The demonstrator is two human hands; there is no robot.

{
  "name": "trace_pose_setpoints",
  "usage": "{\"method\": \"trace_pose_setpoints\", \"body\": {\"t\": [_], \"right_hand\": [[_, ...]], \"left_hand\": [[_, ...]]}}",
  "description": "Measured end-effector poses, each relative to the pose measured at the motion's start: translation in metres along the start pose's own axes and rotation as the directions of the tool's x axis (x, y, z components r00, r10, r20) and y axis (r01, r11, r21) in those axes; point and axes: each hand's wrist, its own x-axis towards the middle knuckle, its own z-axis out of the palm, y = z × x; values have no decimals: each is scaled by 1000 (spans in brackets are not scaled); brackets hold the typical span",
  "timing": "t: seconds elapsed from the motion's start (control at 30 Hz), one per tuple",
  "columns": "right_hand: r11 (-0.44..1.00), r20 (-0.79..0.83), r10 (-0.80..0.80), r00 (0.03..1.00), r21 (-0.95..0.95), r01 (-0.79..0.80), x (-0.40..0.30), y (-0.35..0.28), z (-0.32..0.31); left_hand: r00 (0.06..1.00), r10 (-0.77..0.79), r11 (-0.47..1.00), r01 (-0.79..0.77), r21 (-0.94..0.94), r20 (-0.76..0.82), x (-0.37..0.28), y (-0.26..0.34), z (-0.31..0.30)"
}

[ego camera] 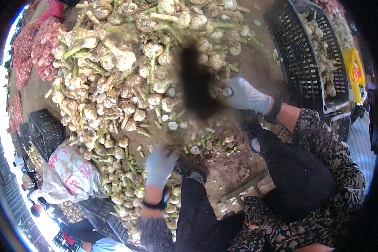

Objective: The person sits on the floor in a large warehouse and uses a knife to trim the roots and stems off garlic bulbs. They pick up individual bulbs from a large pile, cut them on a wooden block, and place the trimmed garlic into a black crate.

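My right hand (245, 96), in a white knit glove, is curled around a small pale-ended object (228, 92). What it is cannot be made out, as a dark blurred smudge in the view hides the area beside it. My left hand (160, 165), also gloved, is low by my left knee, beside loose garlic. Motion blurs its fingers, so whether it holds anything is unclear. A large heap of garlic bulbs with cut stems (123, 60) covers the floor before me. Short green stem pieces (204, 140) and pale trimmings (172, 125) lie between my hands.
A black plastic crate (297, 56) stands at the right, with garlic behind its wall. Red mesh sacks (45, 47) and another black crate (47, 134) are at the left. A white printed sack (74, 170) lies nearby. Part of another person (108, 245) shows at lower left.
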Motion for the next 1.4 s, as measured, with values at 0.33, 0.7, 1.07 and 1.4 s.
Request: {"method": "trace_pose_setpoints", "body": {"t": [0.33,0.7,1.07,1.4], "right_hand": [[998,-16,-60,998,-32,60,-10,3,21],[969,80,-237,968,-56,242,-29,12,48],[832,392,-377,839,-254,493,-28,-46,60],[782,301,-511,805,-228,581,-24,-28,67]], "left_hand": [[993,-53,984,70,-165,105,98,64,97],[981,63,663,-179,-727,-184,60,35,77],[999,36,242,26,-970,36,46,-18,104],[976,83,-312,218,-925,202,19,17,71]]}}
